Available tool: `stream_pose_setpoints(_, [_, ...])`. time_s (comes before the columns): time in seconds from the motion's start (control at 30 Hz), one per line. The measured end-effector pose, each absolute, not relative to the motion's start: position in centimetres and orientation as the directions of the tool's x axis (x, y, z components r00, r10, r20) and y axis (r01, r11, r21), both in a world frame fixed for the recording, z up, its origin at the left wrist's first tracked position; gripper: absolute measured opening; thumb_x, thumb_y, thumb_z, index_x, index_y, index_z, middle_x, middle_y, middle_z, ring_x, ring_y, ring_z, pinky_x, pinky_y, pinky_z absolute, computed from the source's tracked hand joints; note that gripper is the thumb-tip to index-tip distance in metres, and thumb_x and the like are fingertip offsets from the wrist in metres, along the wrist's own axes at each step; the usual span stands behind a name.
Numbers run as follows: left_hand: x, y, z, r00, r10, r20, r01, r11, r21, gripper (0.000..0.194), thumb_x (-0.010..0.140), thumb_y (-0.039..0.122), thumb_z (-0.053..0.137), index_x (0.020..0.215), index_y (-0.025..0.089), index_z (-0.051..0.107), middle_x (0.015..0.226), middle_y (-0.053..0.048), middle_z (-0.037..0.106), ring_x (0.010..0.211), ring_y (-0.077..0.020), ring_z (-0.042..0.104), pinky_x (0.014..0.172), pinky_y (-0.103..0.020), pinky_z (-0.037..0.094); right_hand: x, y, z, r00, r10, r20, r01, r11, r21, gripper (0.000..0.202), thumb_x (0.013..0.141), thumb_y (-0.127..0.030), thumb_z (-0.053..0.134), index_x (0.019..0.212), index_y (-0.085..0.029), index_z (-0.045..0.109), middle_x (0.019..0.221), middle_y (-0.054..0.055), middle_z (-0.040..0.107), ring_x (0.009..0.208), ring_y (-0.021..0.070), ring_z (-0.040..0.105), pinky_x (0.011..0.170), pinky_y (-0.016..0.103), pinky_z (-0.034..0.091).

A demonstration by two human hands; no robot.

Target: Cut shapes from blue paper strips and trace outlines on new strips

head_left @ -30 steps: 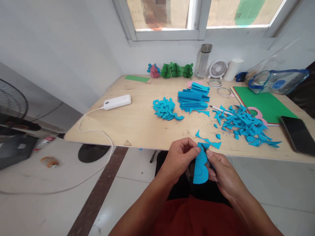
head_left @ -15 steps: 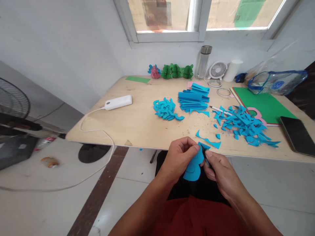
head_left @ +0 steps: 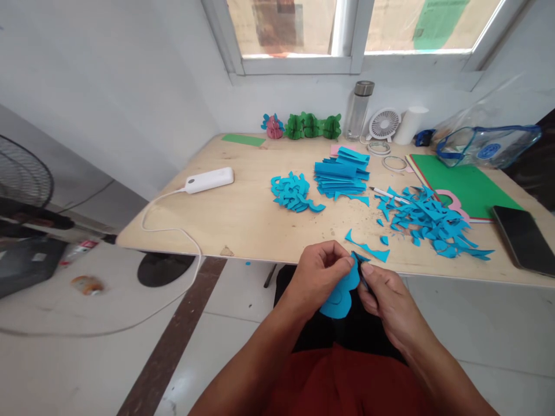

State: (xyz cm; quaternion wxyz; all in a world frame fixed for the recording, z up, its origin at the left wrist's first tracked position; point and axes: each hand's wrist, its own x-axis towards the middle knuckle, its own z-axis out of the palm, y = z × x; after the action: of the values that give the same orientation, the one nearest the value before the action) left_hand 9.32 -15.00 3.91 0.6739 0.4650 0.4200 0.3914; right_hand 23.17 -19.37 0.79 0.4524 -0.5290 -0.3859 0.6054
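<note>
My left hand (head_left: 323, 274) pinches a blue paper piece (head_left: 340, 303) with a scalloped edge and a drawn curved line, just in front of the table's near edge. My right hand (head_left: 385, 292) is closed around dark-handled scissors (head_left: 363, 273), whose blades meet the top of the paper; the fingers hide most of the handles. Beyond the hands, curved blue offcuts (head_left: 368, 249) lie close to the table edge. Farther back are a heap of cut blue shapes (head_left: 292, 193) and a stack of folded blue paper strips (head_left: 340, 173).
Blue scraps (head_left: 427, 219) are piled at the right, partly over a white pen (head_left: 388, 195), beside green paper (head_left: 468, 182) and a phone (head_left: 526, 237). A white power bank (head_left: 208, 180) with a cable lies left. At the back stand green paper ornaments (head_left: 312, 126), a bottle (head_left: 359, 112) and a small fan (head_left: 384, 124).
The blue paper has turned slightly and shifted a little left in my left hand. The scissors remain at its upper edge; the things on the table have stayed put.
</note>
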Motion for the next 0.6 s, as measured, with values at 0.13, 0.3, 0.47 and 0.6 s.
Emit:
stream_pose_setpoints(0.13, [9.5,-14.9,4.1,0.331,0.919,-0.213,-0.149,0.273,0.950,0.018,0.069,0.031,0.066,0.062,0.016,0.057,0.056,0.003,0.054,0.053,-0.0089,0.047,0.053,-0.021,0.036,23.0,-19.3,1.0,-0.026,0.955,-0.297,-0.136,-0.298,-0.945,0.056,0.084,-0.063,0.055,0.051,-0.021,0.038,0.041,-0.007,0.031,0.040,0.0057,0.022,0.040,0.024,0.015])
stream_pose_setpoints(0.3, [9.8,-14.3,4.2,0.346,0.914,-0.210,-0.161,0.278,0.947,0.017,0.067,0.029,0.065,0.061,0.016,0.056,0.056,0.003,0.053,0.053,-0.0085,0.046,0.052,-0.020,0.036,23.2,-18.8,1.0,-0.005,0.956,-0.292,-0.119,-0.290,-0.949,0.055,0.081,-0.066,0.056,0.053,-0.021,0.040,0.041,-0.007,0.032,0.039,0.0054,0.020,0.040,0.024,0.012])
stream_pose_setpoints(0.47, [10.3,-13.2,4.1,0.374,0.906,-0.199,-0.151,0.271,0.951,0.013,0.066,0.026,0.063,0.061,0.016,0.056,0.055,0.002,0.055,0.053,-0.0084,0.046,0.053,-0.021,0.037,23.7,-18.0,1.3,0.021,0.966,-0.258,-0.097,-0.255,-0.962,0.057,0.080,-0.067,0.056,0.051,-0.021,0.038,0.041,-0.007,0.031,0.040,0.0054,0.021,0.040,0.024,0.012])
stream_pose_setpoints(0.6, [10.7,-12.1,4.1,0.421,0.884,-0.202,-0.143,0.285,0.948,0.014,0.066,0.027,0.064,0.062,0.016,0.057,0.058,0.001,0.058,0.055,-0.0107,0.051,0.056,-0.023,0.040,24.5,-17.2,1.2,0.021,0.970,-0.244,-0.105,-0.240,-0.965,0.055,0.082,-0.065,0.056,0.053,-0.021,0.039,0.042,-0.007,0.031,0.040,0.0055,0.021,0.040,0.024,0.013])
